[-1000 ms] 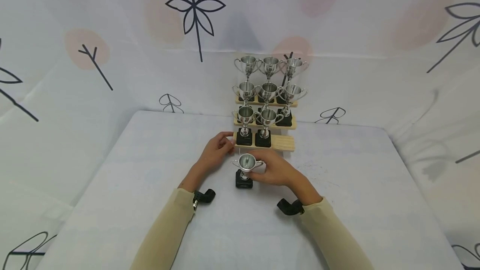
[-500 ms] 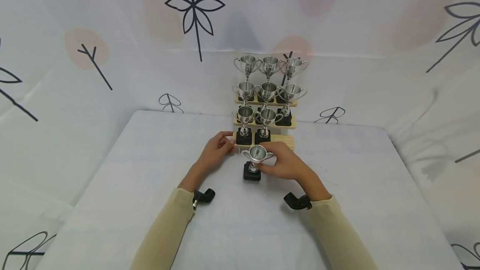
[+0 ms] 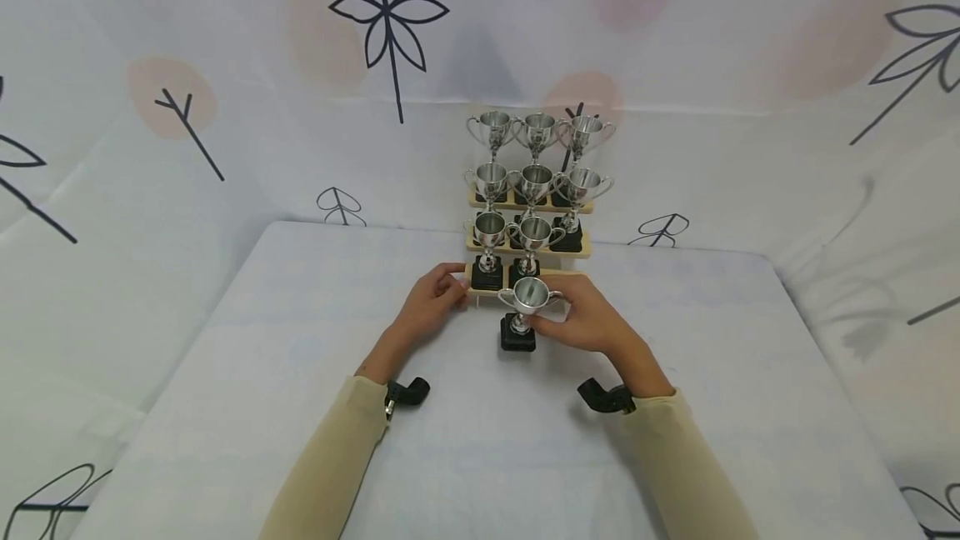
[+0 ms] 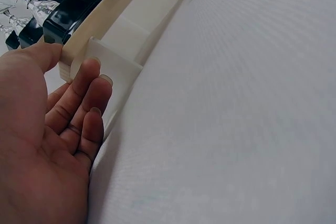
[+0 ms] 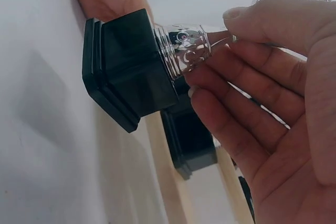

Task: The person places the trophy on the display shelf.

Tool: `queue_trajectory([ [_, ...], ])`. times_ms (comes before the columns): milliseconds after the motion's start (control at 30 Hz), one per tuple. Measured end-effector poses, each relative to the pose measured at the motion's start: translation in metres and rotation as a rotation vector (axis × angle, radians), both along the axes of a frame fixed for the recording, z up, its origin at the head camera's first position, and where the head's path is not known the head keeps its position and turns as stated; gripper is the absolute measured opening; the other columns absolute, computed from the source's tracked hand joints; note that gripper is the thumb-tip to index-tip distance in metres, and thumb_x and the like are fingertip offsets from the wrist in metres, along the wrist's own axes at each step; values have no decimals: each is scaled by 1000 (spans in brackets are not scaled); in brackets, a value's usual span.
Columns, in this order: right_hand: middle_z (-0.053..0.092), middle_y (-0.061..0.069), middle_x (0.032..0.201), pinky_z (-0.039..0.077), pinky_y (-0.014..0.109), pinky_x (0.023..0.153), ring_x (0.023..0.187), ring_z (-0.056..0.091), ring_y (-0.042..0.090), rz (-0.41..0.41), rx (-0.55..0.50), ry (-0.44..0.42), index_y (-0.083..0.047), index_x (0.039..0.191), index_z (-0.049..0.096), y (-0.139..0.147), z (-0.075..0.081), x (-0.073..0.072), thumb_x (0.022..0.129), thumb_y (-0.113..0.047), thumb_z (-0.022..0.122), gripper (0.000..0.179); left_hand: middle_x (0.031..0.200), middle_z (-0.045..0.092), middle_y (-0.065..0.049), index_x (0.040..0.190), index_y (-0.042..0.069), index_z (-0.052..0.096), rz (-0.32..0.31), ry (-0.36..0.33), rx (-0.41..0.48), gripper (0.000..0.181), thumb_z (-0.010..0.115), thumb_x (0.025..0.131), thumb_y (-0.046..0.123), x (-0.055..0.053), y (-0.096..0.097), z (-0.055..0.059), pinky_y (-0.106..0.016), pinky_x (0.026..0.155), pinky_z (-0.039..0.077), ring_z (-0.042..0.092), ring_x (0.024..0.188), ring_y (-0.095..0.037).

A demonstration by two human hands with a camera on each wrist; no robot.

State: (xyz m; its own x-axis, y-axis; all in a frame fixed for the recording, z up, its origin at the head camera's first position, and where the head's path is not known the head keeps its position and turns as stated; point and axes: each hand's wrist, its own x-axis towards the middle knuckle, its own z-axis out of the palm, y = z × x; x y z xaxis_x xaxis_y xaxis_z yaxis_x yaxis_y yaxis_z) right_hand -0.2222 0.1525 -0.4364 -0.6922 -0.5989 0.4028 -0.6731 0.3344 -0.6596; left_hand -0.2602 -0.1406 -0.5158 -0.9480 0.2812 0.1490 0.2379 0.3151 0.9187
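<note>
My right hand (image 3: 592, 315) holds a small silver trophy cup (image 3: 517, 333) with two handles and a square black base. In the right wrist view, thumb and fingers pinch its stem (image 5: 184, 45), and the base tilts out toward the camera. The trophy is in front of the lowest step of a tiered wooden stand (image 4: 105, 17). My left hand (image 3: 429, 302) grips the left end of that step, thumb on top and fingers below. Two trophies stand side by side there, a left one (image 3: 487, 273) and a right one (image 3: 534, 236). The right part of the step is mostly hidden behind my right hand.
On the two higher steps stand several like trophies, such as one on the middle step (image 3: 581, 190) and one on the top step (image 3: 587, 136). A patterned cloth backdrop (image 3: 247, 165) rises behind the white table (image 3: 465, 440).
My right hand has carried the trophy to the right and slightly away from me, toward the lowest step's right part. My left hand stays at the step's left end.
</note>
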Motion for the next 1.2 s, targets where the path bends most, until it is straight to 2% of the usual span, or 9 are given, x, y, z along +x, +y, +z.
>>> queue_trajectory([
  [267, 78, 2, 117, 59, 49, 91, 109, 71, 17, -43, -4, 9, -11, 117, 77, 8, -1, 0, 83, -3, 88, 37, 90, 74, -4, 146, 12, 58, 2, -1, -12, 43, 59, 110, 36, -1, 0, -1, -36, 88, 48, 67, 83, -20],
  [533, 78, 1, 111, 59, 47, 91, 104, 71, 14, -53, -22, -4, -10, 115, 77, 11, 2, 0, 82, -1, 87, 35, 90, 74, -5, 146, 11, 58, 6, 6, -7, 42, 60, 110, 34, 0, 0, -1, -34, 86, 48, 67, 83, -18],
  [867, 78, 3, 111, 58, 52, 93, 106, 71, 15, -98, -36, -2, -7, 116, 77, 16, 7, 1, 82, 1, 85, 35, 91, 74, -14, 145, 11, 59, 4, 4, 17, 42, 61, 110, 33, 0, 0, -1, -39, 86, 47, 68, 85, -30],
  [1067, 79, 2, 109, 59, 46, 92, 104, 71, 14, -125, -36, 23, -7, 113, 78, 21, 6, -1, 84, 1, 84, 31, 90, 74, -8, 145, 12, 59, 6, 6, 4, 41, 60, 110, 32, 0, 0, -1, -37, 88, 47, 67, 84, -24],
  [1200, 79, 2, 108, 58, 50, 92, 105, 71, 13, -147, -50, 25, -7, 111, 78, 24, 7, -1, 84, 0, 84, 29, 88, 73, -4, 145, 12, 58, 4, 10, -6, 40, 60, 110, 32, -1, 0, -1, -35, 88, 48, 66, 82, -20],
])
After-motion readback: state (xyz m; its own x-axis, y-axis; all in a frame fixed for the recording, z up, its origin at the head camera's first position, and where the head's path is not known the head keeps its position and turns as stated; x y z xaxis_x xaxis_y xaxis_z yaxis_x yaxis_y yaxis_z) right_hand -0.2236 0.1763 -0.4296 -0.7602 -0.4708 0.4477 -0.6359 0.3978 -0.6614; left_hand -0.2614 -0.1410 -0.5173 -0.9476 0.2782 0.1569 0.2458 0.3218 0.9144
